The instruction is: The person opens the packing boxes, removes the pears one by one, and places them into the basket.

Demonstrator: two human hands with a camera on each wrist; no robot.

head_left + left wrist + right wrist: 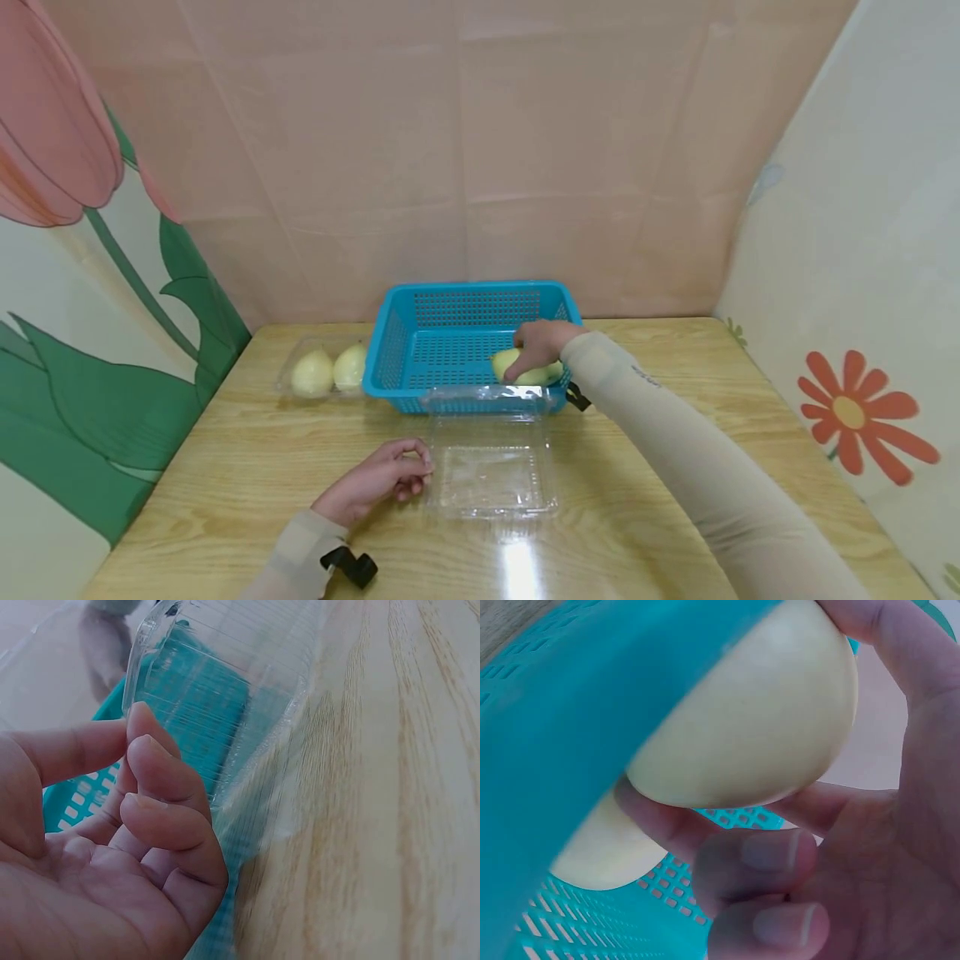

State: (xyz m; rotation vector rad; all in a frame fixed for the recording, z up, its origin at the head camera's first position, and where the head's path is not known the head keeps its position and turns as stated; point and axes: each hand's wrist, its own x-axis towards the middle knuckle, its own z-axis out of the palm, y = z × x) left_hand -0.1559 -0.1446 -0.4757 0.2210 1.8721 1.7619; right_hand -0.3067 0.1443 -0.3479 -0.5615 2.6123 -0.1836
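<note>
My right hand [547, 342] grips a pale yellow pear [757, 712] at the front right of the blue plastic basket [480, 287]. Behind the basket's rim in the right wrist view, a second pear [611, 851] shows lower down, beside my fingertips. On the table in front of the basket stands a clear plastic clamshell box [491, 479], its lid [487, 404] opened back against the basket's near wall. At the box's left edge my left hand [378, 475] pinches the thin plastic rim between thumb and forefinger, the other fingers curled.
Left of the basket, another clear box [285, 383] holds two pears [312, 373] side by side. The wooden table [247, 467] runs back to a pink cloth backdrop [465, 167]. A flower-painted wall [825, 250] borders the right side.
</note>
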